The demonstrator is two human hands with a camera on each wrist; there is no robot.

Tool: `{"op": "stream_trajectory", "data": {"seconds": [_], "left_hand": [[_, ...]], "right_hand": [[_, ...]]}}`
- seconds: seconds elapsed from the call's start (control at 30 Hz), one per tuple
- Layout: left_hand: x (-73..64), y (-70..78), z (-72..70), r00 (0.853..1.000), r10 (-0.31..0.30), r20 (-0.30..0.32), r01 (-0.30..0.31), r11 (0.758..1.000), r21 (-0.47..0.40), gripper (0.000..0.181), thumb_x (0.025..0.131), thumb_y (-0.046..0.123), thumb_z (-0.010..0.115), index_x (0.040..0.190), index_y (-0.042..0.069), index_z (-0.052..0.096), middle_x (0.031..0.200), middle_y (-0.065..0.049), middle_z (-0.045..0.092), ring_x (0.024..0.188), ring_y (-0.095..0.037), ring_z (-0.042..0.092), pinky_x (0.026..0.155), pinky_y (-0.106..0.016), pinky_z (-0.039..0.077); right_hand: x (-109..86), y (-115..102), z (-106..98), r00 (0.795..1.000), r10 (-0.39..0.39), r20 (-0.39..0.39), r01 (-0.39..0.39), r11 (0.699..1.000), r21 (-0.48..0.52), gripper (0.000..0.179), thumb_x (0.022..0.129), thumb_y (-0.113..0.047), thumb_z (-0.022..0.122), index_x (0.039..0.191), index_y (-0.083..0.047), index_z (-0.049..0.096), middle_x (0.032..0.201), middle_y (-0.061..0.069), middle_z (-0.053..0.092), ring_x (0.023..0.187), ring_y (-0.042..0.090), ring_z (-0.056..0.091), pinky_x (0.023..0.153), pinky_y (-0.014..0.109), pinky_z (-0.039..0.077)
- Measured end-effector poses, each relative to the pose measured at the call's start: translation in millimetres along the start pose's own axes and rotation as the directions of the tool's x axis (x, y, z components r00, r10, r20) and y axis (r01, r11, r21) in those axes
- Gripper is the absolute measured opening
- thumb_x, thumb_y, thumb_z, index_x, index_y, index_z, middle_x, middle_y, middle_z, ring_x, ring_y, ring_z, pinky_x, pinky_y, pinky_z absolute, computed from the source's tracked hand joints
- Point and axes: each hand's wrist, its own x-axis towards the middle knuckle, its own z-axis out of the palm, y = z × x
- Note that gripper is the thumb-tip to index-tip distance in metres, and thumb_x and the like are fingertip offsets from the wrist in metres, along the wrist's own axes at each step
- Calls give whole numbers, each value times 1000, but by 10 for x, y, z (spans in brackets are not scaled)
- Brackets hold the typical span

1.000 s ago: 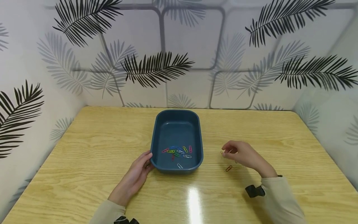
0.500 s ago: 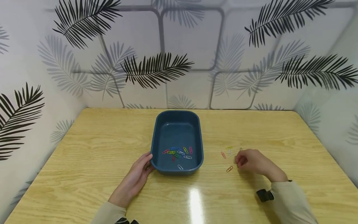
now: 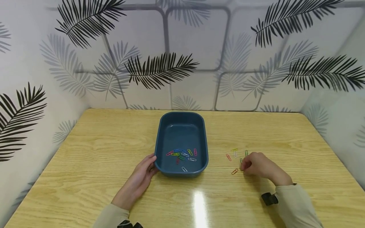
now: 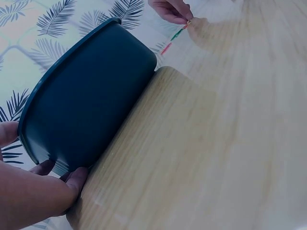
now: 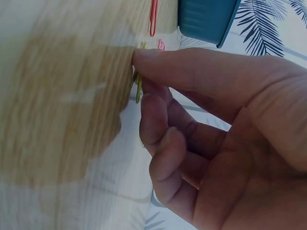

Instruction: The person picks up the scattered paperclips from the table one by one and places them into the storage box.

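A dark blue plastic bin (image 3: 182, 133) stands on the wooden table. My left hand (image 3: 138, 180) grips its near left corner, thumb over the rim and fingers against the outer wall, as the left wrist view shows. To the right of the bin, my right hand (image 3: 260, 167) is down at the tabletop, thumb and forefinger pinching a yellow paper clip (image 5: 138, 91); the fingertips hide part of it. Just left of these fingertips lie a red paper clip (image 3: 234, 171) and a green paper clip (image 3: 241, 160).
More loose clips lie close by: a pink one (image 3: 228, 157), a white one (image 3: 235, 154), a yellow one (image 3: 234, 149) and another green one (image 3: 246, 153). Several coloured clips, including a white one (image 3: 192, 159), lie inside the bin. A leaf-patterned wall (image 3: 194, 88) rises behind the table (image 3: 119, 133).
My right hand moved right, away from the pink clip, then stayed low at the tabletop near the red and green clips. My left hand and the bin have stayed put.
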Motion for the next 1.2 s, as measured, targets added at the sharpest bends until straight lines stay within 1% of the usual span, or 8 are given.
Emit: {"op": "stream_trajectory", "data": {"seconds": [0.2, 0.33, 0.43, 0.73, 0.83, 1.0, 1.1, 1.2], "left_hand": [[0, -1, 4, 1000, 3, -7, -3, 1000, -7, 45, 102, 16, 45, 140, -8, 37, 122, -9, 52, 107, -14, 49, 91, -24, 41], [1, -3, 5, 1000, 9, -5, -9, 1000, -9, 45, 102, 16, 46, 138, -9, 38, 119, -8, 53, 106, -14, 50, 91, -24, 42], [-2, -5, 4, 1000, 12, -5, -12, 1000, -9, 44, 102, 16, 46, 138, -9, 38, 118, -8, 54, 106, -14, 50, 91, -24, 42], [-12, -9, 4, 1000, 21, -6, -21, 1000, -18, 44, 102, 15, 46, 138, -9, 38, 118, -7, 55, 106, -15, 51, 92, -25, 42], [-16, -6, 4, 1000, 22, -7, -22, 1000, -16, 44, 102, 15, 46, 138, -9, 38, 118, -7, 55, 107, -15, 51, 92, -26, 42], [-19, 8, 5, 1000, 28, 9, -28, 1000, 3, 45, 103, 16, 44, 139, -9, 37, 119, -7, 54, 107, -15, 50, 92, -26, 42], [-20, 11, 7, 999, 26, 18, -27, 1000, 7, 46, 103, 16, 45, 140, -9, 36, 121, -8, 53, 107, -15, 50, 92, -25, 42], [-19, 4, 7, 1000, 21, 18, -21, 1000, 7, 46, 103, 16, 44, 141, -9, 35, 122, -9, 52, 108, -15, 49, 92, -25, 42]], "right_hand": [[-4, -14, -9, 1000, -6, -9, 6, 1000, -15, 12, 79, 3, 74, 76, -7, 71, 74, -4, 65, 65, 10, 55, 60, 30, 48], [2, -9, -2, 999, -19, -30, 17, 998, -60, 11, 81, 2, 72, 77, -8, 72, 75, -3, 66, 66, 10, 55, 60, 31, 48], [11, 1, 8, 999, -16, -39, 12, 996, -91, 9, 83, 1, 71, 79, -8, 72, 76, -2, 66, 66, 11, 56, 61, 33, 49], [3, -44, 17, 1000, -12, -22, 9, 990, -141, 6, 86, 4, 67, 83, -2, 68, 79, 2, 64, 69, 15, 58, 62, 34, 50], [15, -80, 9, 999, -19, -31, 14, 988, -154, 7, 85, 4, 67, 83, -2, 67, 78, 2, 63, 69, 15, 57, 62, 34, 49], [85, -234, -27, 996, -42, -79, 31, 991, -132, 5, 88, 2, 64, 84, -2, 66, 77, 1, 62, 68, 13, 55, 62, 34, 48], [122, -330, -60, 995, -36, -91, 27, 995, -93, 4, 90, 0, 63, 89, 1, 67, 79, 2, 62, 68, 13, 55, 62, 34, 48], [134, -391, -95, 995, -7, -95, 1, 998, -62, 8, 92, -2, 62, 94, 4, 66, 82, 4, 63, 71, 15, 57, 63, 35, 49]]}}
